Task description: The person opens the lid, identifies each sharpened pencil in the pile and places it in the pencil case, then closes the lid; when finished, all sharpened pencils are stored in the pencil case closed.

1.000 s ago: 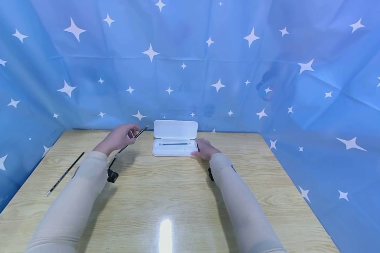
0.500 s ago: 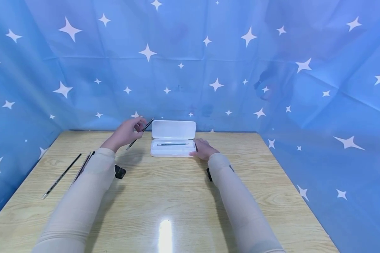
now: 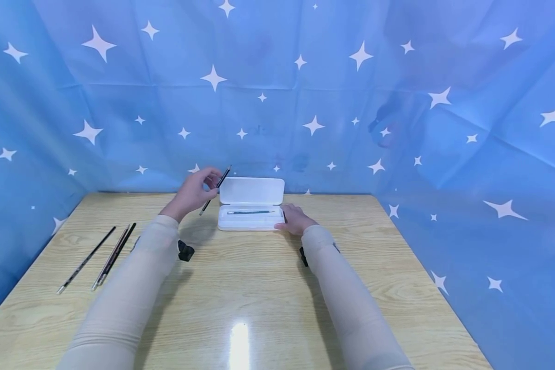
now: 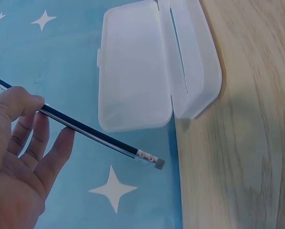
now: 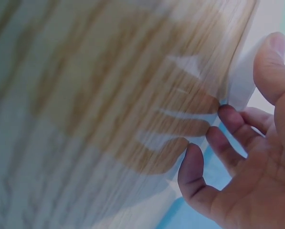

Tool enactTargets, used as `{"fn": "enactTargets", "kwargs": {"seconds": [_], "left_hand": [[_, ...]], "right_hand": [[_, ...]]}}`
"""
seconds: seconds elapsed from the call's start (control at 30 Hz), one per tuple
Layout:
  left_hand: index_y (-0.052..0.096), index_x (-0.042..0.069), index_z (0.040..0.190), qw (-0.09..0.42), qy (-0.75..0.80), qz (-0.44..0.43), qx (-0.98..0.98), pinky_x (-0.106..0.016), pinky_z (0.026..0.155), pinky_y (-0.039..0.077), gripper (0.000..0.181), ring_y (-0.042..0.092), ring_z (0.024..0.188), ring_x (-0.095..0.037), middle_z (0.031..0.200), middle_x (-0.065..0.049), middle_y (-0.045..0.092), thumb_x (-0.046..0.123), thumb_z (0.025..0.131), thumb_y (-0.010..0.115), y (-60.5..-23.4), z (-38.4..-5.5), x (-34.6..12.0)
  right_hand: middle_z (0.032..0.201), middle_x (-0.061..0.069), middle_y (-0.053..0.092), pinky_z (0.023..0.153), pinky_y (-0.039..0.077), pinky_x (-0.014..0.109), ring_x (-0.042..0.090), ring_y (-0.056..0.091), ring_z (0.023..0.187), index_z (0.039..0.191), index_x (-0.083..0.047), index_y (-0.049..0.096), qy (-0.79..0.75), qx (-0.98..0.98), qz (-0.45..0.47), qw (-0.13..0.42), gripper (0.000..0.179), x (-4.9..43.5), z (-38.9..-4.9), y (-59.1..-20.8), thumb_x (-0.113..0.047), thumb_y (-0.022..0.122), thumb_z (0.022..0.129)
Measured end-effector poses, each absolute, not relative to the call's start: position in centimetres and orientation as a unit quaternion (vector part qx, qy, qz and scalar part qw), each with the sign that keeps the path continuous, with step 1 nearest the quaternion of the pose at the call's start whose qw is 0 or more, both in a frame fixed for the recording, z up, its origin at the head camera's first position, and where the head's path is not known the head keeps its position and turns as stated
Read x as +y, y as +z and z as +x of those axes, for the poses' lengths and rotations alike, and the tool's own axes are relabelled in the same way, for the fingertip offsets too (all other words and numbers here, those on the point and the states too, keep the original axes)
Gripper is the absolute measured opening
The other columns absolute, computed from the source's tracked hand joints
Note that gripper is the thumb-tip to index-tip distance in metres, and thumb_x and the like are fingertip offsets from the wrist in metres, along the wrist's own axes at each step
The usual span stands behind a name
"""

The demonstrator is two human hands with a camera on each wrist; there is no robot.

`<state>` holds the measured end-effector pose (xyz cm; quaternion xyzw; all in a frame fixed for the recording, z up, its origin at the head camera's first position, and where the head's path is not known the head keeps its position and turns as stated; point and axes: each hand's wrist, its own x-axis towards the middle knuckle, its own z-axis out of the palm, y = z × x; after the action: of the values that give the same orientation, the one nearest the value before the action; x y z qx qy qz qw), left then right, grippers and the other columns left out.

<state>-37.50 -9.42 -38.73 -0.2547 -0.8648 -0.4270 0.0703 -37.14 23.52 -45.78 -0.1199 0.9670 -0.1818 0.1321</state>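
My left hand [image 3: 195, 192] pinches a dark striped pencil [image 4: 94, 132] between thumb and fingertips, held in the air just left of a white pencil case. In the left wrist view its eraser end points toward the table side. The case [image 3: 250, 226] lies open at the table's back edge, its lid [image 3: 252, 191] standing up behind. One bluish pencil [image 3: 250, 212] lies lengthwise inside. At the case's right end, my right hand [image 3: 296, 220] holds it, thumb at the front corner; the right wrist view shows fingertips [image 5: 194, 155] touching the table.
Several more pencils lie at the left of the wooden table [image 3: 259, 288]: one by itself [image 3: 86, 260], and others close together [image 3: 113, 258] beside the left sleeve. A blue star-patterned curtain [image 3: 277, 67] hangs right behind the table's back edge.
The left hand has carried the pencil rightward and up to the case's left side, tilting it steeper. Pencils earlier covered by the left arm now show. The right hand stays at the case.
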Motion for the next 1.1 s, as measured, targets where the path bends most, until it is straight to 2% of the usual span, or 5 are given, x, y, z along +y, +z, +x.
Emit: {"fn": "enactTargets", "kwargs": {"seconds": [0.43,0.6,1.1], "left_hand": [[0.059,0.002,0.126,0.095,-0.452,-0.264,-0.847,-0.044,0.081,0.051,0.033,0.061,0.098,-0.030,0.107,-0.015,0.061,-0.003,0.094,0.064,-39.8,-38.7,-6.6],[0.060,0.004,0.125,0.097,-0.454,-0.261,-0.846,-0.043,0.083,0.052,0.032,0.060,0.097,-0.028,0.106,-0.014,0.061,-0.003,0.094,0.065,-40.4,-39.0,-5.6],[0.061,0.011,0.124,0.053,-0.437,-0.252,-0.862,-0.041,0.085,0.053,0.032,0.060,0.098,-0.024,0.107,-0.008,0.062,-0.001,0.095,0.066,-42.7,-40.0,-3.5]], "right_hand": [[0.159,0.014,0.033,0.120,0.027,0.048,0.034,0.027,0.148,0.160,-0.008,0.025,-0.168,0.969,-0.114,0.137,0.076,23.5,-37.4,-46.0,-0.043,0.059,0.102],[0.158,0.014,0.035,0.119,0.028,0.048,0.033,0.030,0.146,0.159,-0.008,0.027,-0.173,0.969,-0.114,0.138,0.074,23.4,-37.6,-46.1,-0.041,0.060,0.102],[0.159,0.013,0.034,0.120,0.027,0.046,0.033,0.030,0.146,0.160,-0.008,0.026,-0.166,0.971,-0.108,0.135,0.074,23.4,-37.6,-46.1,-0.043,0.059,0.102]]}}
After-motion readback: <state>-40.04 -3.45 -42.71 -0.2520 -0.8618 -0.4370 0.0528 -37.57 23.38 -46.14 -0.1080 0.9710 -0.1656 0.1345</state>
